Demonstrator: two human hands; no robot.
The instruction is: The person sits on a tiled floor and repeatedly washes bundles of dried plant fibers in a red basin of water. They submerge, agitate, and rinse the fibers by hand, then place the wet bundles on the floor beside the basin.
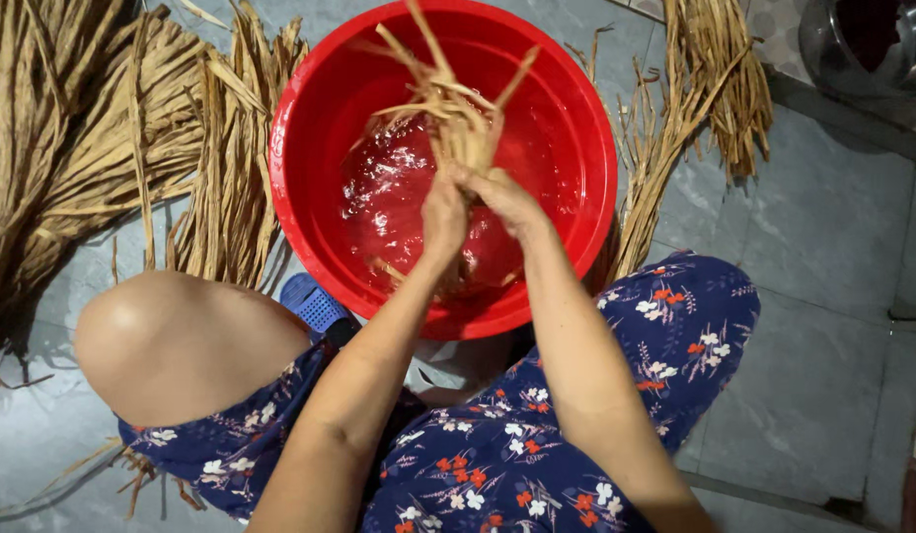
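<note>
Grey tiled floor point(823, 296): red basin point(576, 109), dry straw heaps point(93, 148) left, straw bundle point(710, 89) right

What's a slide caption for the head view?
Both hands, left hand and right hand, grip a bundle of dried fibre strips over a water-filled red basin.

Both hands meet over the red basin point(576, 148): the left hand point(444, 212) and right hand point(505, 200) close their grip on a bundle of dry straw point(458, 118) (dripping) above water point(399, 197). Straw piles point(103, 148) lie on the floor at nine o'clock, more straw point(705, 89) at two.
</note>
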